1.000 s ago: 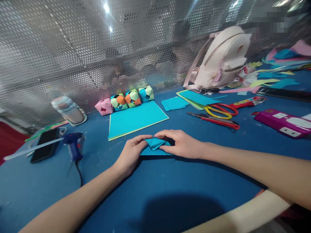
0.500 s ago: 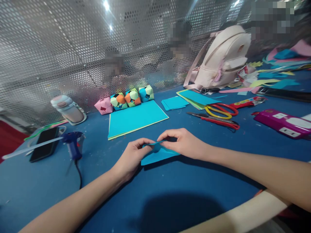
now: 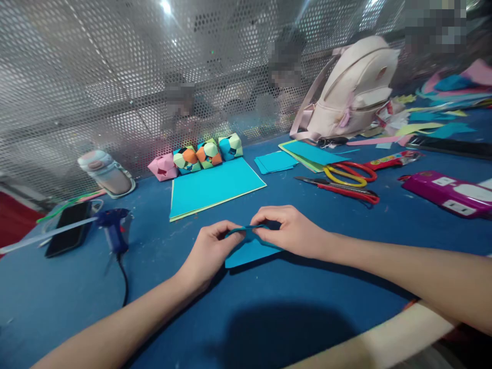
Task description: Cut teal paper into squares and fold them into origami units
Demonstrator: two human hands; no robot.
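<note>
A small sheet of blue paper is held between my two hands, just over the blue table. My left hand pinches its upper left edge between thumb and fingers. On the upper right edge, my right hand pinches the same paper. The far edge is bent up between the fingertips, and the near part slopes down toward me. Beyond the hands lies a larger stack of blue and pale green sheets. Several folded paper cubes stand in a row behind that stack.
At left are a glue gun, a phone and a bottle. To the right lie small blue squares, scissors, a red cutter and a purple power strip. A backpack stands by the perforated metal panel.
The paper's far edge is curled over more between my fingertips, and its near edge has come slightly lower. Both hands keep their pinch and have barely shifted.
</note>
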